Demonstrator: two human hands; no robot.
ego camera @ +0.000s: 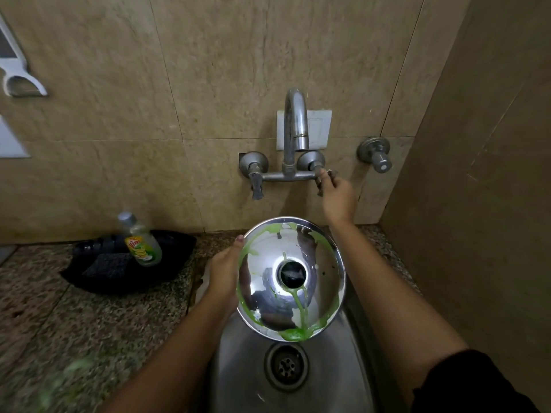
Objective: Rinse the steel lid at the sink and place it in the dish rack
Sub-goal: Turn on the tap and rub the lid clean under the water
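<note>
The round steel lid [323,269] is held tilted above the steel sink [238,368], its shiny inner face toward me. Green streaks run along its rim and down from the dark centre. My left hand [223,272] grips the lid's left edge, thumb on the rim. Up at the wall, my right hand [335,193] is closed on the right tap handle [325,177] of the wall faucet [295,126]. No water shows at the spout. No dish rack is in view.
A bottle of dish soap [140,241] leans on a black tray [167,278] with a dark scrubber [107,265] on the granite counter [74,323], left of the sink. The left tap handle [257,181] and a separate wall valve [377,156] flank the faucet. The sink drain [286,366] lies below the lid.
</note>
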